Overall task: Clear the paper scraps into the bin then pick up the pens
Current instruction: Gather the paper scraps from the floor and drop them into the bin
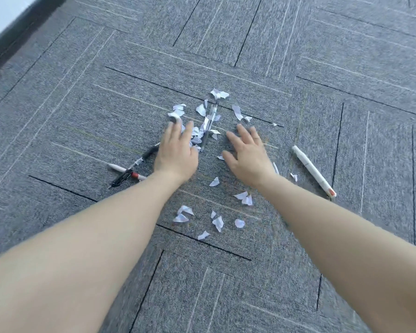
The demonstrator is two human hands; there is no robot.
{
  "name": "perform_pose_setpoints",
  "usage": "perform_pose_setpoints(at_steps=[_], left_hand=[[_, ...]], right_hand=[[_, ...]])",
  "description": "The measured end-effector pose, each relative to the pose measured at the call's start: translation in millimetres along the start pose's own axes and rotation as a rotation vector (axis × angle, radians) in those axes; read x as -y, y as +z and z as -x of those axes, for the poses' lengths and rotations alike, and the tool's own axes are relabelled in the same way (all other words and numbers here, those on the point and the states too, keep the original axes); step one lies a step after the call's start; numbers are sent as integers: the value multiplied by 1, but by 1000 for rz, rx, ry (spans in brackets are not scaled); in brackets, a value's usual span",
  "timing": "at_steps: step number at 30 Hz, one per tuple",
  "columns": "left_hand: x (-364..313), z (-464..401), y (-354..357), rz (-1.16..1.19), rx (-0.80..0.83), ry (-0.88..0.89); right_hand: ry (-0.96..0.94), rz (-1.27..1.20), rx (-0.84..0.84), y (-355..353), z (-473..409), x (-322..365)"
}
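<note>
Paper scraps [217,223]: white torn bits strewn over the grey carpet floor [346,68], between and beyond both hands.
Left hand [177,150]: flat, fingers spread, grip apart, over scraps.
Right hand [249,153]: fingers spread, grip apart, holding nothing.
White pen [312,169]: right of the hands.
Black pen [135,164]: left, crossing a pale pen [120,168].
Clear pen [208,127]: among the scraps.

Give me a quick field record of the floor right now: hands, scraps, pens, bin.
left hand: open, fingers spread over the scrap pile
right hand: open, flat, beside the pile
paper scraps: scattered on the carpet, none gathered yet
clear pen: lying among the scraps
black pen: crossing a white pen, left of the hands
white marker: right of the hands
bin: not in view
</note>
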State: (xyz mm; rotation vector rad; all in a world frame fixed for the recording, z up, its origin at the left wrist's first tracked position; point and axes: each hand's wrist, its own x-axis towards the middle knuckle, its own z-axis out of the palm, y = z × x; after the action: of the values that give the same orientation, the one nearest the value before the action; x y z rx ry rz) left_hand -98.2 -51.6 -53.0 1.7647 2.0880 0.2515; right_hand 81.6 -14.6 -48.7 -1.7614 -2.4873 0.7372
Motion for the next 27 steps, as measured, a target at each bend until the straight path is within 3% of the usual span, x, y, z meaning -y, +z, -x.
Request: perform_pose_setpoints(at_steps=[3,5,9,11,15,16,21,24,27], left_hand=[[-1,7,-4,134,40,142],[6,24,-5,162,-75,233],[21,20,-10,130,-302,214],[17,4,-10,70,-256,222],[-1,-28,-12,49,112,211],[-3,-33,-13,70,126,208],[6,-9,-15,43,-132,279],[17,5,-10,70,-204,286],[23,-13,-7,-30,-272,120]], right_hand=[[-246,-86,14,10,41,11],[-370,-125,-54,13,63,11],[-164,-89,-135,0,4,15],[-78,18,-70,-4,-35,21],[-146,80,-127,-1,-51,25],[-206,55,-165,1,-47,24],[-456,-38,-232,10,-12,13],[-296,-147,-307,4,-21,16],[-136,9,-144,-5,-50,20]])
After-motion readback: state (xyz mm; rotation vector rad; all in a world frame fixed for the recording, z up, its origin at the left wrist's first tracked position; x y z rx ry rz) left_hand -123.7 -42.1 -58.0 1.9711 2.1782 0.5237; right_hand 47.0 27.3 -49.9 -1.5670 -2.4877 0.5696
